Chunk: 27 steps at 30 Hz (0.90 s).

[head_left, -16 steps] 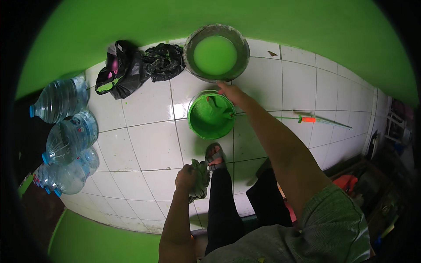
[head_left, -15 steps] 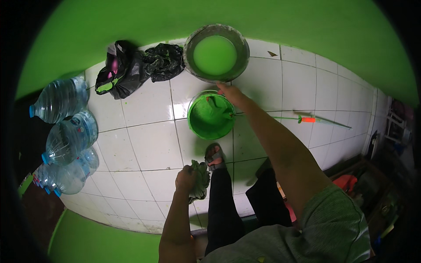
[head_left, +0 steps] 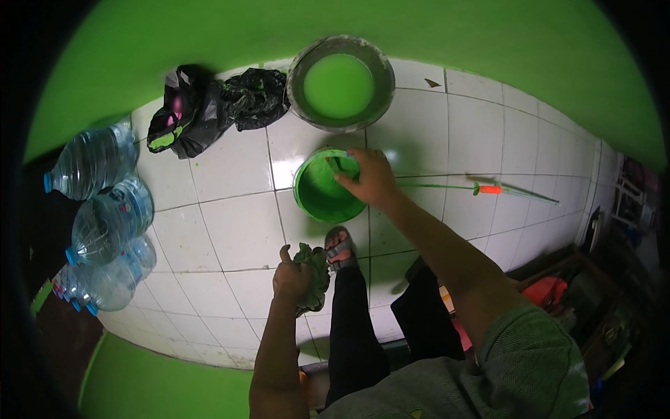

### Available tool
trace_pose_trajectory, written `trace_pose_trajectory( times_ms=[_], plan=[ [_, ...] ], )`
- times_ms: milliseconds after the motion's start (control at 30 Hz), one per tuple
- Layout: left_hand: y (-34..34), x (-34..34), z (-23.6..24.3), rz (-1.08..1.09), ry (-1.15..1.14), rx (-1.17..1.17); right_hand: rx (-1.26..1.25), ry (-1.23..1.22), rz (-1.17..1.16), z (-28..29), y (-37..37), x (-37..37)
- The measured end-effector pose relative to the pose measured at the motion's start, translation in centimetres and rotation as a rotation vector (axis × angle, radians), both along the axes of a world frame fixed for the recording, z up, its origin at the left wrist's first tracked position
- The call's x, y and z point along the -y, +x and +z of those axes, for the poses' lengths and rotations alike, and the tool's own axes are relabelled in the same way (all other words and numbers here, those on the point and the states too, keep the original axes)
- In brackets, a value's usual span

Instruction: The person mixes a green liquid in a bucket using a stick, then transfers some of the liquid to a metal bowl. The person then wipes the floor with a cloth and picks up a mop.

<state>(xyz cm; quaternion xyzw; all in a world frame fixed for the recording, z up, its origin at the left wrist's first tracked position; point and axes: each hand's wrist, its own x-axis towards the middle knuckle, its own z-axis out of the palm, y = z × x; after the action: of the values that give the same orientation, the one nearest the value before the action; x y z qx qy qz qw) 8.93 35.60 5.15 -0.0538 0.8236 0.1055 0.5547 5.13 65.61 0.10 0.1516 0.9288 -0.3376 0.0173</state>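
My left hand [head_left: 291, 278] grips a crumpled grey-green rag [head_left: 313, 279], with one finger pointing up off it. Over the right side of a green paint bucket [head_left: 302, 202], my right hand [head_left: 373, 178] has its thumb and fingers apart, with the thumb reaching over the opening. Inside the bucket lies part of a paint-covered tool, possibly a roller [head_left: 333, 166], largely hidden by that hand. A thin green pole with an orange grip [head_left: 490, 189] stretches right along the floor from the bucket. Behind stands a grey basin [head_left: 382, 98] holding light green liquid.
Black plastic bags [head_left: 259, 101] sit left of the basin, against the green wall [head_left: 447, 35]. Several large clear water bottles [head_left: 105, 230] lie along the left side. My sandalled foot [head_left: 340, 248] is just in front of the bucket. Clutter stands at the lower right.
My right hand has come back from the basin's near rim to the green bucket, and its fingers have spread. My left hand has risen slightly with the rag, one finger now extended.
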Motion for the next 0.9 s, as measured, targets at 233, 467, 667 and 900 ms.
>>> trace_pose_trajectory(
  times_ms=[233, 467, 667, 900],
  plan=[
    [-1.9, -3.0, 2.8, -0.098, 0.051, -0.003, 0.082, 0.002, 0.144, 4.3, 4.1, -0.7],
    [-1.5, -5.9, 2.8, -0.248, 0.232, -0.069, -0.02, 0.0, 0.235, 4.4, 7.8, -0.7],
    [-1.8, -8.9, 3.1, -0.232, 0.181, -0.04, -0.023, -0.012, 0.247, 3.8, 9.4, -1.4],
    [-2.3, -11.5, 4.4, -0.227, 0.149, -0.02, 0.161, -0.115, 0.147, 4.0, 11.1, -2.1]
  ],
)
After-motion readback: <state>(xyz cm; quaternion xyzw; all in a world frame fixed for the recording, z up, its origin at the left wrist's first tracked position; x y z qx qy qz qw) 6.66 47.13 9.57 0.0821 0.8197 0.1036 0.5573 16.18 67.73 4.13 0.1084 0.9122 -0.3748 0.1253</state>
